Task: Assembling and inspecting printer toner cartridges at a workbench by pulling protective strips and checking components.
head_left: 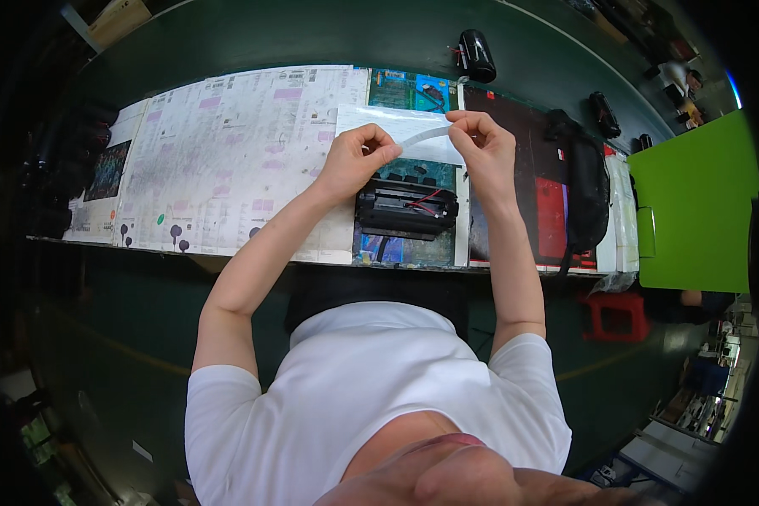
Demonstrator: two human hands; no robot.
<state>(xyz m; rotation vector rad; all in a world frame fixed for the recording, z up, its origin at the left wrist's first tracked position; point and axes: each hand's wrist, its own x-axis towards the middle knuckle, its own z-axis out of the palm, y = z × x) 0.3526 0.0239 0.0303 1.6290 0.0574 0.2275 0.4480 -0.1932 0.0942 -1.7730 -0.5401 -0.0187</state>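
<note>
Between my two hands a thin pale strip [426,136] is stretched, bowed slightly upward. My left hand [361,156] pinches its left end between thumb and fingertips. The other end is pinched by my right hand [483,142], whose fingers curl above it. Behind and below the strip lies a sheet of white strips or labels [379,120]. Just nearer to me, a black plastic housing [406,208] rests on the bench with thin red and dark wires on its top. Neither hand touches the housing.
The bench [228,160] is covered with printed white boards. To the right lie a black bag-like item [588,181] and a bright green panel [696,202]. A black cylindrical speaker-like unit [476,56] stands on the green surface beyond. A red stool [616,317] is below the bench at right.
</note>
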